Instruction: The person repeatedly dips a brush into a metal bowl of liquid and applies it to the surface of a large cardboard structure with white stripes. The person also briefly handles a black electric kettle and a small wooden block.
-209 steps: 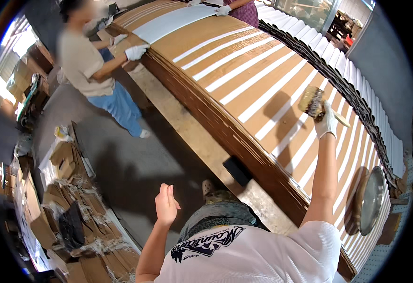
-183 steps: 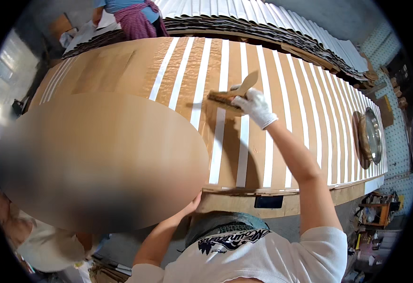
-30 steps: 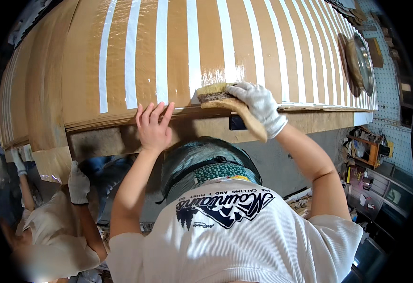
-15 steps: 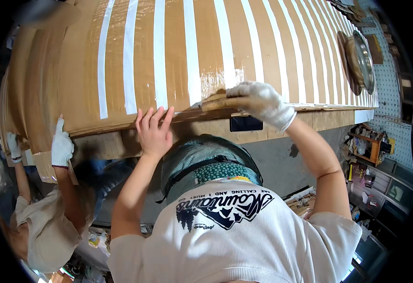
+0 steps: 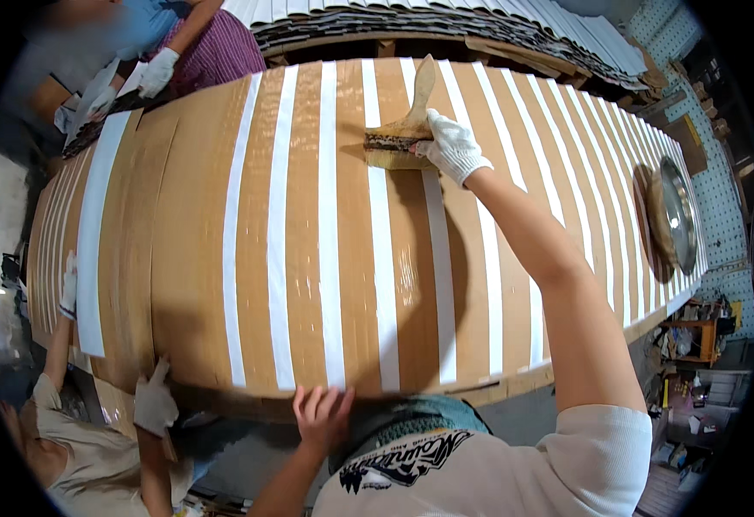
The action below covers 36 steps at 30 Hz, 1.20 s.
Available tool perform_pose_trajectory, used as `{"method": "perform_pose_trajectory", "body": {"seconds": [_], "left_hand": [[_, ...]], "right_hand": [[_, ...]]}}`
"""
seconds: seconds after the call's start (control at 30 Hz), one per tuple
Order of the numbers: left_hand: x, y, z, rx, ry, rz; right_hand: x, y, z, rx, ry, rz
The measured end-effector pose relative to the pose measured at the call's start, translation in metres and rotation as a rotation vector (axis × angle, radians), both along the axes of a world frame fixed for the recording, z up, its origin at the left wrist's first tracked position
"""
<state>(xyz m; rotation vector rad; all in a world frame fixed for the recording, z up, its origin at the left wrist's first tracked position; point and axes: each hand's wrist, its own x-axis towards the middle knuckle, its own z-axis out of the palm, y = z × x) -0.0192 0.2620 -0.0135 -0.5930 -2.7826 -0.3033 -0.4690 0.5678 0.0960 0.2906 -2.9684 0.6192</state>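
My gloved right hand (image 5: 454,148) is closed on a wide flat paste brush (image 5: 400,138) with a pale wooden handle pointing away from me. Its bristles are over the far-middle part of a big brown cardboard surface (image 5: 189,215); whether they touch it, I cannot tell. Evenly spaced white strips (image 5: 330,215) run across the glossy, wet-looking cardboard. My bare left hand (image 5: 321,418) rests at the near edge with its fingers slightly apart and nothing visible in it.
At the right end sits a shiny metal basin (image 5: 673,215). Beyond the far edge lies a stack of white-edged sheets (image 5: 480,34). A co-worker's gloved hand (image 5: 158,72) holds something at far left; another's gloved hands, one (image 5: 155,403) at the near edge, are at left.
My right hand has carried the brush from the near edge to the far side. The view has shifted, showing more of the far side. My left hand stays at the near edge.
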Motion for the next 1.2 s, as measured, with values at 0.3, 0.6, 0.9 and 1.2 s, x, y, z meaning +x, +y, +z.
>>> {"method": "perform_pose_trajectory", "body": {"seconds": [0.3, 0.6, 0.9, 1.2], "left_hand": [[0.007, -0.009, 0.004, -0.246, -0.090, -0.048], [0.001, -0.014, -0.019, -0.318, 0.105, 0.000], [0.006, -0.008, -0.028, -0.260, 0.096, 0.013], [0.018, 0.001, -0.036, -0.239, 0.095, 0.072]], "right_hand": [[-0.199, 0.009, -0.026, 0.013, 0.191, -0.043], [-0.278, 0.018, -0.022, -0.190, 0.429, -0.014], [-0.269, 0.017, -0.027, -0.090, 0.115, 0.134], [-0.265, -0.072, 0.021, -0.383, 0.029, 0.230]]}}
